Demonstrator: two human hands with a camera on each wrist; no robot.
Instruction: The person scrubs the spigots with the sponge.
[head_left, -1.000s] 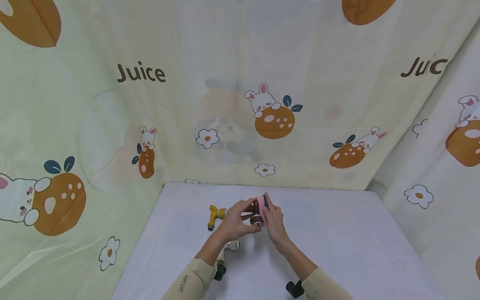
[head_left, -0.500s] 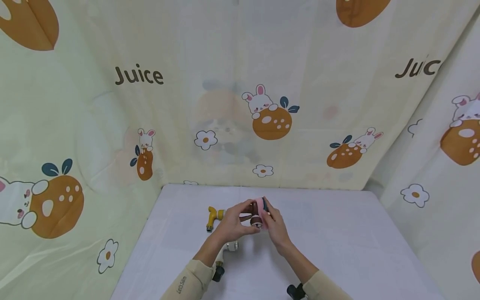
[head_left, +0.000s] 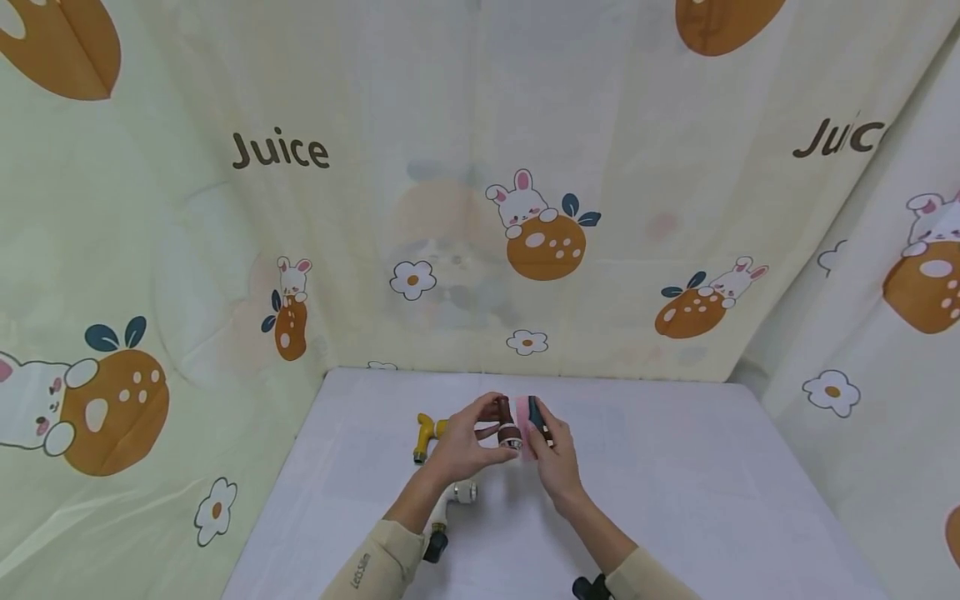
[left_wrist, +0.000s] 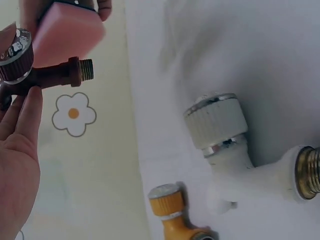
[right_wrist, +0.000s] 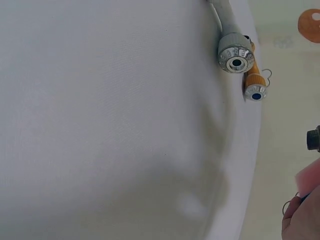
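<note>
Left hand (head_left: pixel 462 446) pinching a dark-brown, brass-threaded tap (left_wrist: pixel 52 76) above the white, cloth-covered table (head_left: pixel 675 483); right hand (head_left: pixel 557 467) gripping a pink, spongelike block (left_wrist: pixel 70 34) beside it: a hard push from the block could work the tap loose

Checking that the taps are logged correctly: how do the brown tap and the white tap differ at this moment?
Colour: the brown tap is dark reddish-brown; the white tap is white.
Place: the left hand holds the brown tap above the table; the white tap lies on it.
Surroundings: the brown tap is next to the pink sponge; the white tap is away from it.
Both have a ribbed knob and a threaded end.
</note>
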